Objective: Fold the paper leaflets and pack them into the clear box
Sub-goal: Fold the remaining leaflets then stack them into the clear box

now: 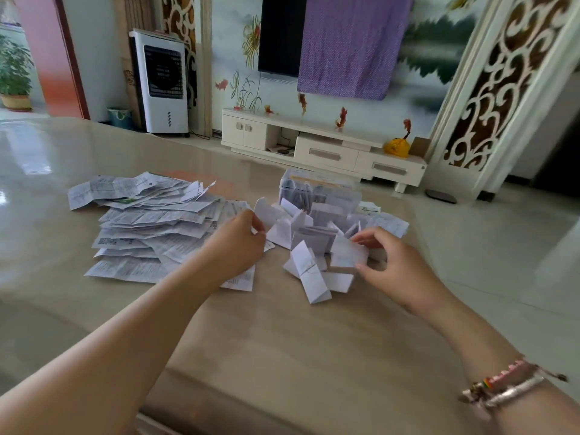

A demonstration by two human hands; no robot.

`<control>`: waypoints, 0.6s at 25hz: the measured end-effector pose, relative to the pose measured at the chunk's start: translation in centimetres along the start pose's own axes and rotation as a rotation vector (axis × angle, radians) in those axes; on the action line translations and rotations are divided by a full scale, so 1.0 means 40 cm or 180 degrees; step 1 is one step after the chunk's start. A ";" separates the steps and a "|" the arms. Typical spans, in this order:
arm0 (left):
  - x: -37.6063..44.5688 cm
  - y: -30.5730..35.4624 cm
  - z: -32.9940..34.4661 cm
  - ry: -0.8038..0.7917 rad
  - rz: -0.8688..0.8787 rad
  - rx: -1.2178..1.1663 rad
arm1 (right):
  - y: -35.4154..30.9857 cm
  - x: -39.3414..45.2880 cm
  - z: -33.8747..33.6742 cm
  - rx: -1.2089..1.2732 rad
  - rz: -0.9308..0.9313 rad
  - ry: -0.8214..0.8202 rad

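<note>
White folded paper leaflets (309,246) heaped between both hands, clear plastic box (317,191) at twelve o'clock; right fingers (365,238) pinching one, left fingers (255,226) pinching another.

A glossy beige table (266,334) carries everything. Flat leaflets (147,227) lie left of the fingers, folded leaflets (309,262) between them. The clear box (317,191) sits just beyond.

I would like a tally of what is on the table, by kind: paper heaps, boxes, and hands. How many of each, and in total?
Paper heaps: 2, unfolded leaflets and folded leaflets
Clear box: 1
Hands: 2, left hand and right hand
Total: 5
</note>
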State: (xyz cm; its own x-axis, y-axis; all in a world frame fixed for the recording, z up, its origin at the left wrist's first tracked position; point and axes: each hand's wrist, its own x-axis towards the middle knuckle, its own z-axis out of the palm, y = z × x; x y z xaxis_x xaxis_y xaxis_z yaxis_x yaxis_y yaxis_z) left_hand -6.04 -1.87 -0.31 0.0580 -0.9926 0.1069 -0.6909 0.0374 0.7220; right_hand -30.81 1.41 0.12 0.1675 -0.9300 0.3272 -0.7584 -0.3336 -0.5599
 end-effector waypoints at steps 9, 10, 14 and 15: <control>-0.016 -0.013 -0.019 0.0108 -0.0052 0.0053 | -0.076 0.040 0.016 -0.0461 -0.0348 -0.0209; -0.020 -0.029 -0.037 0.0146 -0.0084 0.0060 | -0.104 0.059 0.036 -0.0448 -0.0443 -0.0267; -0.033 -0.111 -0.111 0.0323 -0.0264 0.0086 | -0.220 0.128 0.143 -0.0511 -0.0897 -0.0487; -0.037 -0.143 -0.135 0.0414 -0.0334 0.0113 | -0.252 0.149 0.178 -0.0524 -0.0998 -0.0516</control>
State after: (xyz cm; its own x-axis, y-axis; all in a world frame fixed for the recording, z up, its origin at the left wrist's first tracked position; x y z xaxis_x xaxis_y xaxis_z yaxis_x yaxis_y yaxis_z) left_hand 1.73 0.03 -0.89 0.2224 -0.9673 0.1216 -0.7011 -0.0720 0.7094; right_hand -17.69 -1.85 2.30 0.4947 -0.8035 0.3312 -0.7433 -0.5886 -0.3177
